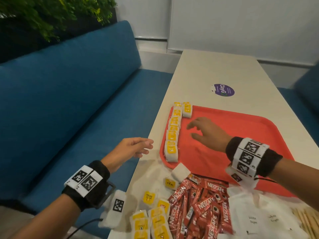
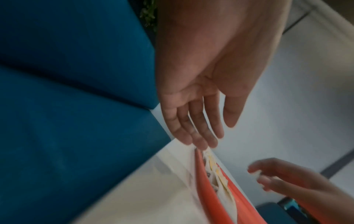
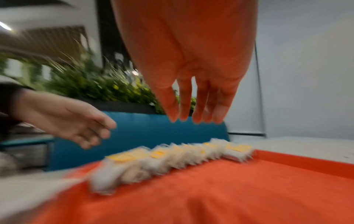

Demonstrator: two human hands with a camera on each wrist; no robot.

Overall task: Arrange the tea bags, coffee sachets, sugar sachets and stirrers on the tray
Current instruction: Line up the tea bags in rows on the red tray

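A row of tea bags (image 1: 172, 133) is lined along the tray's (image 1: 241, 121) left edge. Both hands are held empty, fingers loosely spread: right hand (image 1: 207, 132) above the tray, left hand (image 1: 131, 149) off the tabletop's (image 1: 207, 69) left edge. Coffee sachets (image 1: 198, 204) are heaped at the near edge.

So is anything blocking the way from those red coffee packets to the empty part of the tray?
Nothing visible does. The coffee sachets lie at the tray's near edge, and its red floor is bare there. Only the right hand hovers above it, holding nothing; the tea bags line the left rim.
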